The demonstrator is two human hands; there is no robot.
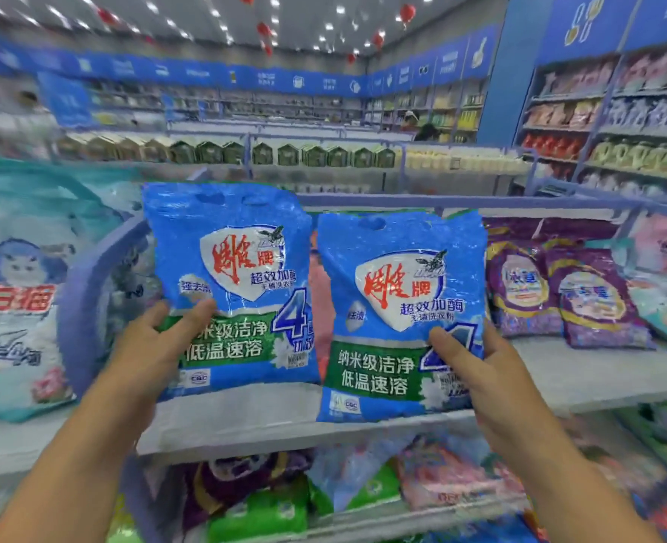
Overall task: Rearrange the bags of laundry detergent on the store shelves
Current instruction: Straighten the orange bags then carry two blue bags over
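Two bags up at once here: the left hand (149,346) grips the left blue bag (232,284) by its lower left corner, thumb across the front, and the right hand (477,370) grips the right blue bag (400,315) by its lower right corner in the same way. Both bags are upright, labels facing out, held side by side and nearly touching above the front edge of the top shelf (598,370). This looks like the carry-and-place step, with neither bag set down yet. To the right end of the shelf lie the purple bags (594,303), leaning back; at the left end stands a large pale bag with a cat on it (14,307). The bare stretch of shelf sits just behind the two blue bags, so the next move probably calls for easing both forward and down onto it, bottoms square to the front edge, then letting go without tipping either one.
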